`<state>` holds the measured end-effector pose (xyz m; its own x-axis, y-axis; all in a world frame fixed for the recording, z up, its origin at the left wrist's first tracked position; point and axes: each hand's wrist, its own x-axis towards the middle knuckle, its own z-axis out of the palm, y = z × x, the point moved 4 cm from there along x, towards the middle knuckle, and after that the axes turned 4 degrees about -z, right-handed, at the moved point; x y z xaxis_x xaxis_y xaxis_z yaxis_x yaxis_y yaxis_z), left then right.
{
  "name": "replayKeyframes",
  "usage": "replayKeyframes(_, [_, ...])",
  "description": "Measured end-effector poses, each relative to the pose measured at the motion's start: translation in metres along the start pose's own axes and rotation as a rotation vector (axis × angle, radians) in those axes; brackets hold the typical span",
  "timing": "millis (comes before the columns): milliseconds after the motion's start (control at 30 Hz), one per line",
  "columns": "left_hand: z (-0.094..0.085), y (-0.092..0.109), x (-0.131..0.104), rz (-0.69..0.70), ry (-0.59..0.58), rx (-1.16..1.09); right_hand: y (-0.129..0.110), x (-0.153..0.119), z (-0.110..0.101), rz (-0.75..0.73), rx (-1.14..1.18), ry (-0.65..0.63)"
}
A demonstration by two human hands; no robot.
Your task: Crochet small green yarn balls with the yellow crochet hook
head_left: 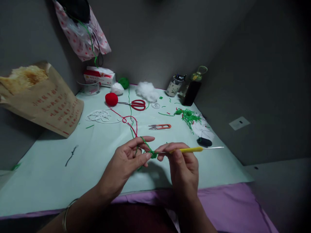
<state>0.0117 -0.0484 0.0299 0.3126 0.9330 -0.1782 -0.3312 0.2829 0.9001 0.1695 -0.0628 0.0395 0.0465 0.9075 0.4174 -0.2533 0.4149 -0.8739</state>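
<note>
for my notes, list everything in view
Paper bag: one, brown, left
Snack: one, golden, bagged
Cloth: one, pink, hanging
Box: one, red, back
Tub: one, clear, back
Yarn balls: three, red, white, green, back
Fluff: one, white, back
Scissors: one, red, middle
Snips: one, orange, middle
Penholder: one, pale, back
Bottle: one, green, back
Block: one, black, back
Scraps: many, green, right
Roll: one, dark, right
Table: one, pale, front
Hook: one, yellow, held
Stitching: one, green, held
Left hand: one, front
Right hand: one, front
</note>
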Motion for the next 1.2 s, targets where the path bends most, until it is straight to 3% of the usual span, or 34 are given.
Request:
replayKeyframes(267, [0.007,-0.001,0.001,-0.025,-0.046,-0.102,0.006,-0.001,0.002,-0.053,-0.088,-0.008])
replayKeyframes(467, [0.007,-0.005,0.001,-0.236,-0.188,-0.284,0.007,0.006,-0.006,0.090,0.131,0.068])
replayKeyframes(567, [0.011,-0.005,0.002,-0.259,-0.243,-0.350,0.009,0.008,-0.006,0.176,0.226,0.069])
replayKeyframes(667, [0.011,-0.007,0.003,-0.177,-0.175,-0.267,0.007,0.005,-0.003,0.132,0.182,0.026])
replayKeyframes(833, [0.005,-0.011,0.004,-0.035,-0.030,-0.039,0.001,-0.002,0.000,-0.050,-0.141,-0.002])
replayKeyframes(1067, [-0.001,-0.006,0.002,-0.035,0.003,0.050,0.006,0.006,-0.003,0.066,0.105,0.052])
replayKeyframes(1200, [-0.002,-0.001,0.000,-0.035,0.008,0.077,0.004,0.006,-0.001,0.075,0.101,0.021])
